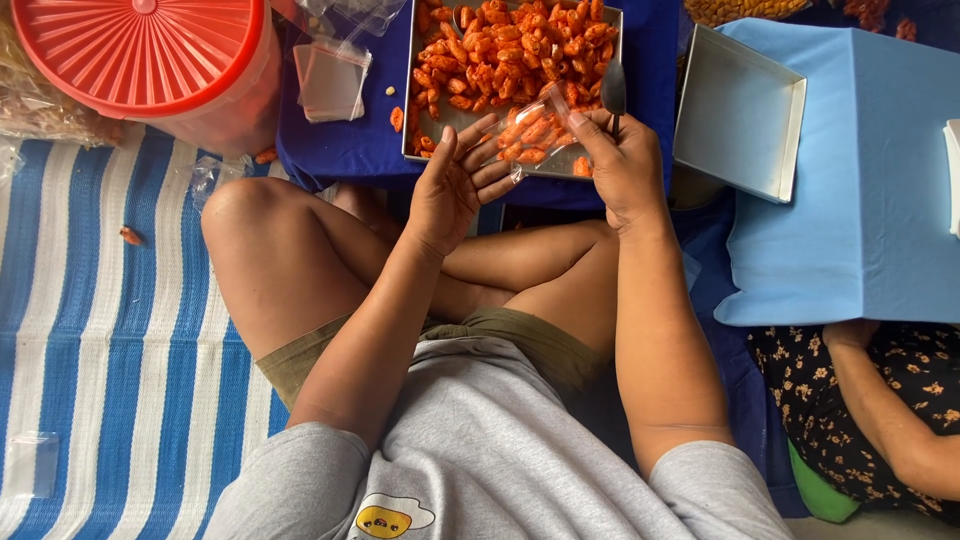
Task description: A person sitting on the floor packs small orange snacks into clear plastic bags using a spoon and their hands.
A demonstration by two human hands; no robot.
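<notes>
- Striped blue-and-white mat [110, 330] under us; we sit cross-legged at a blue-covered low surface [340, 140].
- Metal tray [612, 30] of orange snack pieces, just beyond our hands, within easy reach.
- Left hand [455, 185]: fingers spread, cradling a small clear bag [530, 130] of snack pieces from below.
- Right hand [625, 165]: pinching the bag's edge, spoon [613, 90] gripped upright, likely for scooping.
- Red-lidded tub [150, 50] left; empty tray [740, 115] right; little open room between.

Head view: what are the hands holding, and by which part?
Both hold a small clear bag of orange snacks: left hand cradles it underneath on open fingers, right hand pinches its upper edge and also grips a spoon by the handle.
</notes>
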